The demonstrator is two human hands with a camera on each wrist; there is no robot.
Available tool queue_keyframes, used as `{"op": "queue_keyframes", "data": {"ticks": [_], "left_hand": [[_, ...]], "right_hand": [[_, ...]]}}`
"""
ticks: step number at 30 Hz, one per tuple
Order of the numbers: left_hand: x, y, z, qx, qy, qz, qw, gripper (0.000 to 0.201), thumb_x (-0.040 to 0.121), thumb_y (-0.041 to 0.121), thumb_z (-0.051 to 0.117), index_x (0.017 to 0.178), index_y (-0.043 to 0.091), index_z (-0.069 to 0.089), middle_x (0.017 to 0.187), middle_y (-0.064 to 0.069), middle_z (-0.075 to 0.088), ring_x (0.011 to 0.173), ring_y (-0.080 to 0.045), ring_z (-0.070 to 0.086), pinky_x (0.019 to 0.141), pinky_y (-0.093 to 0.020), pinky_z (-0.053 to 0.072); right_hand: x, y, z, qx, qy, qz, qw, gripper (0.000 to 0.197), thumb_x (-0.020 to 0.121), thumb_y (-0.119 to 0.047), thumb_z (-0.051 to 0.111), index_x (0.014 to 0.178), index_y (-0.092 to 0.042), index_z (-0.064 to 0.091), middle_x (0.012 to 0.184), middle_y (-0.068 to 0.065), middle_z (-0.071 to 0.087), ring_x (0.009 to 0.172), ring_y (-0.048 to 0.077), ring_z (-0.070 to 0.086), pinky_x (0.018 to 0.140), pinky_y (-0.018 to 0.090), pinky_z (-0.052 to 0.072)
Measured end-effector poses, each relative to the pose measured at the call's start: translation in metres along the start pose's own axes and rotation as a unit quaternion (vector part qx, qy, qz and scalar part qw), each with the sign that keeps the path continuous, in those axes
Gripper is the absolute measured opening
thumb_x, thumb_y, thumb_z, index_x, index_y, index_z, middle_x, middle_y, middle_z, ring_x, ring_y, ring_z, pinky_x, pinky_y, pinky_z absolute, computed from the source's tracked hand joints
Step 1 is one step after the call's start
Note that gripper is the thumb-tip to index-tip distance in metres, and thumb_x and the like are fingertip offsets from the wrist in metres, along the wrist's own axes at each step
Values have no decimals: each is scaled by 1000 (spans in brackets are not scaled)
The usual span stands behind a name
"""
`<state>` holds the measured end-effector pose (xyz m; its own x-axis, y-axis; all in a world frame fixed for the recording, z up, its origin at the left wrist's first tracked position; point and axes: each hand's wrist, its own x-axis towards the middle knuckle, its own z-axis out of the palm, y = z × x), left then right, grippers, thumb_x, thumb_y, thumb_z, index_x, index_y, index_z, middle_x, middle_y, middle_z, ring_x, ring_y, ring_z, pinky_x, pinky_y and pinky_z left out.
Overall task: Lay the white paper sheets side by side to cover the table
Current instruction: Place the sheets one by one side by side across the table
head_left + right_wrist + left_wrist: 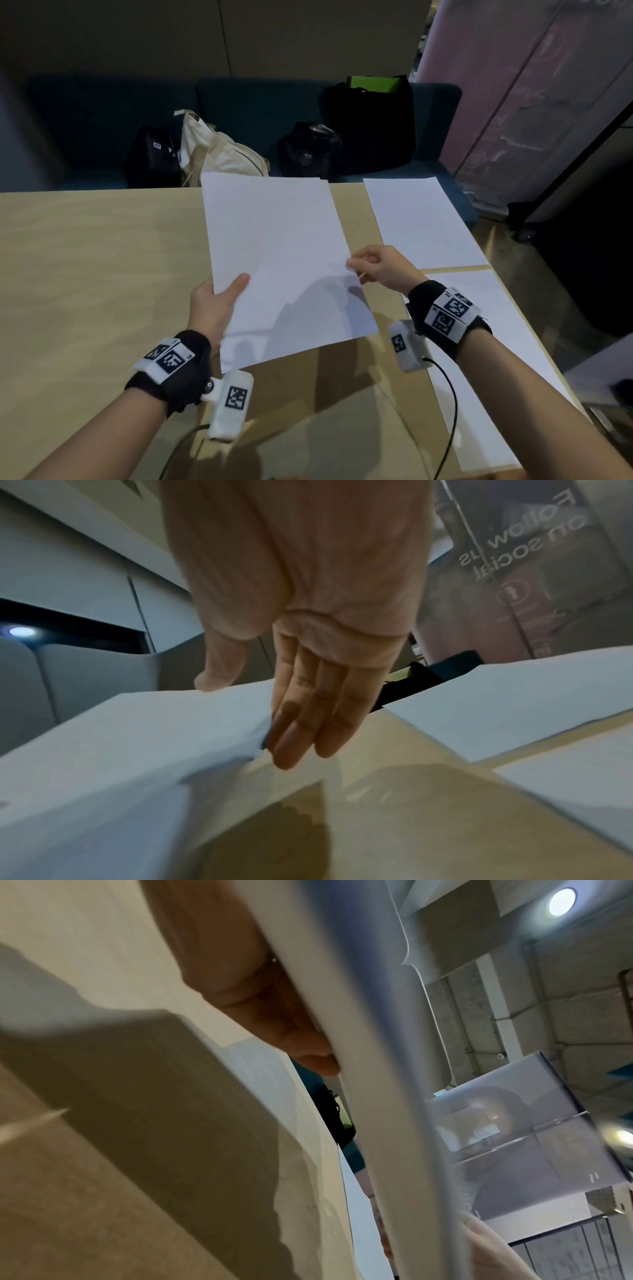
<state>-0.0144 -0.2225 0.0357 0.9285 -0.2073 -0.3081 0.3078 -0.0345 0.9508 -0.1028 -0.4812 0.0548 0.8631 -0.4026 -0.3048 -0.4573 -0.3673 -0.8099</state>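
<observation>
I hold white paper [284,260] in the air over the middle of the wooden table [96,274]; it may be more than one sheet. My left hand [224,294] grips its left edge, thumb on top and fingers [274,1001] under the paper [346,1031]. My right hand [356,265] pinches the right edge, thumb above and fingers [298,723] below the paper [120,750]. Two white sheets lie flat along the table's right side: a far sheet [424,219] and a near sheet [496,359]. The far sheet [514,696] also shows past my right fingers.
Behind the table stands a dark blue sofa [85,120] with black bags [154,157], a cream tote [219,150] and a tall black bag [373,126]. A pink banner [513,102] stands at the right. The table's right edge [534,342] borders the laid sheets.
</observation>
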Motion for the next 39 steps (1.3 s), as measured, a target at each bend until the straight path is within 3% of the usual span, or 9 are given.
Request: {"op": "queue_keyframes", "data": {"ticks": [5, 9, 12, 16, 20, 23, 29, 33, 39], "left_hand": [[-6, 4, -3, -4, -4, 8, 1000, 21, 85, 17, 65, 103, 5, 62, 86, 2, 66, 76, -14, 63, 64, -25, 48], [-13, 4, -6, -8, -7, 12, 1000, 17, 85, 17, 65, 99, 6, 62, 86, 2, 65, 75, -12, 62, 63, -22, 49], [-19, 3, -10, -16, -8, 10, 1000, 10, 86, 19, 64, 92, 10, 62, 87, 1, 66, 76, -14, 64, 63, -20, 53], [-28, 0, -19, -11, -23, 15, 1000, 19, 87, 19, 62, 102, 7, 62, 91, 1, 67, 79, -14, 65, 61, -17, 54], [-36, -4, -31, 10, -11, 24, 1000, 22, 88, 20, 62, 106, 7, 62, 95, -1, 67, 80, -13, 64, 65, -21, 49], [-39, -7, -47, 16, 17, 30, 999, 29, 88, 19, 61, 112, 4, 61, 105, -7, 65, 89, -21, 62, 69, -22, 48], [-40, -10, -86, 27, 102, 46, 993, 34, 88, 24, 61, 114, 1, 60, 113, -13, 64, 98, -25, 60, 84, -28, 42], [-39, -7, -105, 28, 161, 61, 985, 44, 89, 28, 61, 115, -6, 56, 118, -24, 62, 100, -28, 59, 87, -30, 41], [-41, -9, -116, 15, 166, 43, 985, 41, 88, 31, 61, 112, -3, 59, 88, -3, 60, 92, -19, 54, 86, -28, 43]], "right_hand": [[-15, -11, 19, -11, 105, -13, 994, 23, 73, -17, 78, 80, -14, 57, 66, -5, 49, 64, 14, 50, 60, 21, 40], [-27, -15, 26, 3, 157, -10, 988, 26, 74, -12, 77, 61, -17, 56, 64, -5, 53, 67, 15, 52, 67, 26, 44], [-35, -15, 29, 13, 185, -11, 983, 11, 78, -10, 74, 77, -3, 67, 64, -5, 53, 69, 20, 53, 71, 28, 44], [-50, -5, 31, 49, 201, -7, 978, 25, 83, -9, 69, 101, 7, 67, 69, -2, 57, 66, 15, 54, 72, 29, 47], [-68, 16, 35, 21, 235, 22, 972, 15, 87, -10, 63, 97, -1, 69, 82, 7, 60, 82, 19, 54, 79, 26, 41], [-86, 35, 39, 0, 247, 67, 967, 18, 89, -7, 59, 99, 6, 67, 89, 8, 59, 89, 18, 52, 80, 24, 37], [-112, 64, 53, -84, 211, 140, 964, 16, 90, -3, 53, 88, 7, 66, 88, 11, 57, 85, 22, 51, 77, 24, 37], [-118, 72, 57, -119, 200, 169, 958, 13, 90, -3, 52, 78, -3, 57, 90, 14, 57, 85, 28, 54, 77, 30, 42], [-127, 78, 55, -188, 182, 195, 945, 12, 89, -7, 52, 78, -7, 56, 100, 24, 66, 89, 36, 62, 72, 30, 43]]}}
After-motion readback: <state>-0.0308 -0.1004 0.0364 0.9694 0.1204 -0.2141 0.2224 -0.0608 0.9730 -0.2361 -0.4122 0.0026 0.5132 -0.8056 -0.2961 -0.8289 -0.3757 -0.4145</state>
